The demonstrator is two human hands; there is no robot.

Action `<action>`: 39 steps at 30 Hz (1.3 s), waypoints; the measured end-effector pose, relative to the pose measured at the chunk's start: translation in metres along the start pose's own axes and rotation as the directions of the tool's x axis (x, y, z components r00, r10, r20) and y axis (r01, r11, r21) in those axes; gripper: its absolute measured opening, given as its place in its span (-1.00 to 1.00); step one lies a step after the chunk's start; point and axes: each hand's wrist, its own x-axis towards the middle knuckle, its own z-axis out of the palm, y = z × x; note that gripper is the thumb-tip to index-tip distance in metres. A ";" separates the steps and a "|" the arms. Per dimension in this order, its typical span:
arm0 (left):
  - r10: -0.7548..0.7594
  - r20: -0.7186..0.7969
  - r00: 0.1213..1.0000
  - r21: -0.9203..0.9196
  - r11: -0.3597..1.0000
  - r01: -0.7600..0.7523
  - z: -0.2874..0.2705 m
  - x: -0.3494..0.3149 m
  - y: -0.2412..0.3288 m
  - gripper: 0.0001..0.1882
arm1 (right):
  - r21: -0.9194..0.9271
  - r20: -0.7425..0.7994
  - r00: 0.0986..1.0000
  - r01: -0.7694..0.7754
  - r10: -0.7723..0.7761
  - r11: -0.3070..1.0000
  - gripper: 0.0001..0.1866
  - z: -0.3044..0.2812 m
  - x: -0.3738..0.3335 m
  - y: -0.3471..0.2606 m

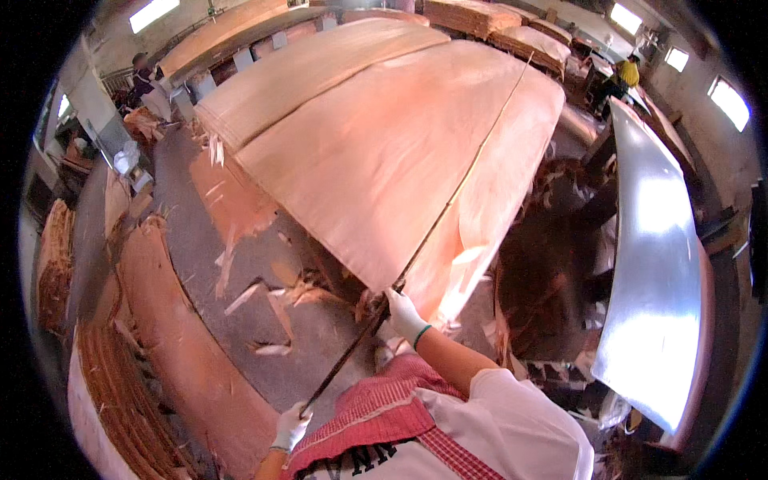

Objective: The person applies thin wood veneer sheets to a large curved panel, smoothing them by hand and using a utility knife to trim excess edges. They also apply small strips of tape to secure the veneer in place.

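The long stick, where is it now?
In the head view, the long stick runs from the left hand through the right hand, over the right side of the big sheet.

This is looking like a wood-sheet workshop: broad, thin wooden sheets (344, 160) are covering the middle, more stacks (464, 18) are filling the far end, and splintered scraps (312, 294) are littering the grey floor (240, 344). A long, silvery surface (652, 256) is gleaming at the right, small windows (729, 104) are glowing in the bare walls (701, 86), and two other people (628, 74) are occupying the background
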 end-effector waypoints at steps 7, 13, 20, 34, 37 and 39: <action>0.122 0.045 0.992 0.029 0.992 -0.123 -0.081 0.133 0.068 -0.77 | -0.007 -0.047 0.987 0.155 -0.156 0.988 -0.63 0.009 0.064 -0.072; 0.361 0.086 0.929 -0.321 0.892 -0.317 -0.092 0.329 0.177 -0.71 | -0.082 -0.576 0.817 -0.039 -0.015 0.996 -0.71 -0.069 0.056 -0.026; 0.230 0.489 0.842 -0.526 0.847 0.074 -0.086 0.473 0.251 -0.82 | 0.002 -0.855 0.517 0.081 -0.040 0.997 -0.77 -0.149 0.061 -0.021; -0.158 0.657 0.737 -0.162 0.925 0.343 -0.033 0.491 0.111 -0.80 | -0.228 -0.740 0.630 0.095 -0.236 0.969 -0.60 -0.249 0.272 -0.084; -0.200 0.644 0.739 -0.126 0.924 0.360 -0.031 0.490 0.121 -0.81 | -0.564 -0.627 0.626 0.045 -0.464 0.824 -0.45 -0.259 0.273 -0.071; -0.153 0.645 0.749 -0.152 0.934 0.322 -0.035 0.488 0.127 -0.80 | -0.774 -0.549 0.661 -0.171 -0.511 0.610 -0.39 -0.261 0.267 -0.069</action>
